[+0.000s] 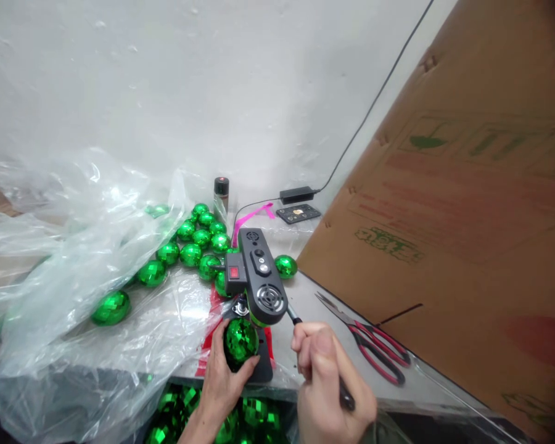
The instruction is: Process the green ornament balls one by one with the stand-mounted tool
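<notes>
My left hand (226, 376) is closed around a shiny green faceted ball (241, 340), with thumb and fingers on opposite sides. The ball sits just below the front end of a small dark grey bench machine (261, 277), which has round vents and a red switch (234, 272). Whether the ball touches the machine's underside is hidden. To the right, my right hand (330, 376) is wrapped around the black grip of the machine's metal lever (346, 394). Red tape (269, 345) shows beside the machine's black base (261, 367).
Several green balls (190, 254) lie behind and left, some under a clear plastic bag (87, 265). More balls (254, 419) sit below the table edge. Red-handled scissors (374, 345), a cardboard box (444, 203), a phone (298, 213) and a power adapter (297, 195) stand around.
</notes>
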Available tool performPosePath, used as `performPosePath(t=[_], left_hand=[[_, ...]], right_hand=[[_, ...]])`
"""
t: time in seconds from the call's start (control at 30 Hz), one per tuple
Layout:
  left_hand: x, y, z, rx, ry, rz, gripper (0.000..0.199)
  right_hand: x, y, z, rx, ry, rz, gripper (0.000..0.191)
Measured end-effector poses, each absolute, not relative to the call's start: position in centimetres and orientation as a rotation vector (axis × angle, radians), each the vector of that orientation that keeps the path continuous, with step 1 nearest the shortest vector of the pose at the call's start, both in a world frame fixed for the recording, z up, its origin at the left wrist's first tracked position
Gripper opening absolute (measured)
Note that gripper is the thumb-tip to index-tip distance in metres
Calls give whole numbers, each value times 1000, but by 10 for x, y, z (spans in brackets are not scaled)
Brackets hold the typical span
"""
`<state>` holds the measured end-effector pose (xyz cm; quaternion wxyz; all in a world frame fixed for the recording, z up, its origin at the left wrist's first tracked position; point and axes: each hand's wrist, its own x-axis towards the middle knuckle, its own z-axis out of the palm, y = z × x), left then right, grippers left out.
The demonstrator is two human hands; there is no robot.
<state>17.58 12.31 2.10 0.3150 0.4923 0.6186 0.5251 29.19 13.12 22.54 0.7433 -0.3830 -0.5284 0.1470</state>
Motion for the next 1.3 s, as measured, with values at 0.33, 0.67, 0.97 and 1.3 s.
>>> performPosePath(t=[0.33, 0.67, 0.97, 1.3], left_hand=[[170, 127, 4, 1439, 1612, 1434, 78], [174, 145, 25, 1398, 1495, 1209, 87], [174, 144, 27, 1355, 1509, 1247, 87], [174, 142, 24, 1395, 1537, 1224, 89]], right_hand=[[294, 130, 223, -850, -1176, 324, 53], [296, 131, 218, -841, -1164, 311, 50], [294, 127, 189, -785, -1157, 228, 44], [295, 130, 175, -790, -1163, 161, 48]])
